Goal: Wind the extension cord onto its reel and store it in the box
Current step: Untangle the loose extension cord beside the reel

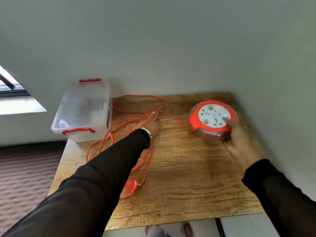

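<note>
Left hand (151, 124) pinches the red extension cord (130, 120), which sprawls loose over the wooden table (188, 177). Right hand (239, 139) grips the cord reel (213, 118), far right. Crossed loops may snag; the plug (130, 186) could drag off the near edge. The lidded box (82, 110) overhangs the far-left corner; open room lies centre-near.

Two long black sleeves run in from the bottom corners of the frame, snug down to the wrists. The left hand (151, 124) wears a silver bangle (147, 132) at the cuff. Bare feet (168, 230) show at the bottom edge.
</note>
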Motion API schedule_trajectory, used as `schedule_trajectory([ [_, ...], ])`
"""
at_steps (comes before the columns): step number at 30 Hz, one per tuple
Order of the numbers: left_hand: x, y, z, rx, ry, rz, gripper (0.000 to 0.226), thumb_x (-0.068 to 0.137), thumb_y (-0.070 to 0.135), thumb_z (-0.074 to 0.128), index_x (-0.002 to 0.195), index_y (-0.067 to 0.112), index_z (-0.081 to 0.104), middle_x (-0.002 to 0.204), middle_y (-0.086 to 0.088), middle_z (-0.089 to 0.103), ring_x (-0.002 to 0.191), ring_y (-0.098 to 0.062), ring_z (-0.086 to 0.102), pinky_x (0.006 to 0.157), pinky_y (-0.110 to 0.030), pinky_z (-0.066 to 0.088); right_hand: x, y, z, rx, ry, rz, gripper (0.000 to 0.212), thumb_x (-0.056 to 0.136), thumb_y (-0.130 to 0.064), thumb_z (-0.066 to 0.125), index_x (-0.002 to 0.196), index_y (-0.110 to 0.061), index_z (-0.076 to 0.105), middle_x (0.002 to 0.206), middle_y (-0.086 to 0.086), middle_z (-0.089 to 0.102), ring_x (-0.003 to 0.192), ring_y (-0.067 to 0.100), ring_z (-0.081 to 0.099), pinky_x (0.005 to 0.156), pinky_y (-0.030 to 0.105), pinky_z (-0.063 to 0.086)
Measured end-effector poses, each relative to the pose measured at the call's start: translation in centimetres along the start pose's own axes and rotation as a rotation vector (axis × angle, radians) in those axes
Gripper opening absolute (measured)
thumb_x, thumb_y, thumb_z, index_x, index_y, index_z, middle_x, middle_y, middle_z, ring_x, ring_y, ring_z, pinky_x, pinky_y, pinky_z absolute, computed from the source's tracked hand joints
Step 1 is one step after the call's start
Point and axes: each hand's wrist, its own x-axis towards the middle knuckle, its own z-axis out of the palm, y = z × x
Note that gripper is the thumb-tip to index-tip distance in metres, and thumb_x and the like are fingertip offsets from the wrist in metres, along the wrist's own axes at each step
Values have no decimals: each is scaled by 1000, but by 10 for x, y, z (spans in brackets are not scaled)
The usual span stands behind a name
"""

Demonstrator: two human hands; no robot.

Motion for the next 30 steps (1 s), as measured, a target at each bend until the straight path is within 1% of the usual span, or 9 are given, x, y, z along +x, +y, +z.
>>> schedule_trajectory([
  [5,0,21,-33,-226,-223,-174,53,93,17,37,142,-2,30,155,-23,17,145,-38,5,119,-47,8,-23,45,-13,-31,51,153,52,77,-11,67,127,-14,54,105,6,69,78,17,63,54,25,45],
  [7,-18,38,-37,-427,-168,-175,48,92,20,38,136,0,41,148,-25,31,142,-39,17,117,-45,17,-34,57,-14,32,33,209,43,79,-2,62,119,-17,60,96,4,67,79,18,60,61,31,47],
  [10,-63,76,-27,-1068,91,-241,40,90,26,50,123,4,50,126,-18,56,120,-32,49,99,-35,39,-50,76,-14,193,-3,265,49,81,4,58,126,-17,56,106,5,67,86,18,62,66,32,56],
  [13,-93,115,-15,-1935,-151,-471,25,88,32,61,103,15,50,85,-8,61,72,-21,58,62,-28,46,-69,97,-7,320,0,292,43,82,4,59,124,-7,56,101,10,68,79,17,65,61,27,57],
  [15,-97,131,-9,-2234,-313,-523,17,88,33,62,92,17,57,66,-2,59,53,-13,53,47,-21,44,-82,109,-1,298,-18,292,33,83,0,61,116,-5,61,91,10,71,70,17,68,59,26,57],
  [19,-93,136,0,-2302,-88,-505,38,73,36,76,97,8,69,78,-6,73,64,-18,69,60,-27,56,-95,102,-8,-1,-183,424,19,88,-20,63,101,-7,66,81,14,73,62,18,68,54,26,57],
  [22,-84,127,-1,-2290,-29,-546,20,77,18,74,94,9,69,86,-7,72,68,-17,68,59,-27,58,-91,82,-30,-575,-339,497,30,88,-38,62,80,-10,59,53,6,62,40,12,55,39,19,43],
  [27,-70,108,-6,-2227,-23,-494,24,74,6,75,96,2,67,82,-10,71,58,-13,68,46,-26,54,-50,46,-69,-1203,-390,-371,24,81,-30,71,70,-23,51,61,-7,58,56,11,53,58,32,44],
  [30,-62,104,-5,-2084,25,-407,41,65,17,80,100,1,66,81,-10,69,52,-11,65,41,-22,49,-25,23,-59,-1487,-602,-934,17,78,-28,62,94,-27,58,92,-6,60,88,19,58,73,33,48],
])
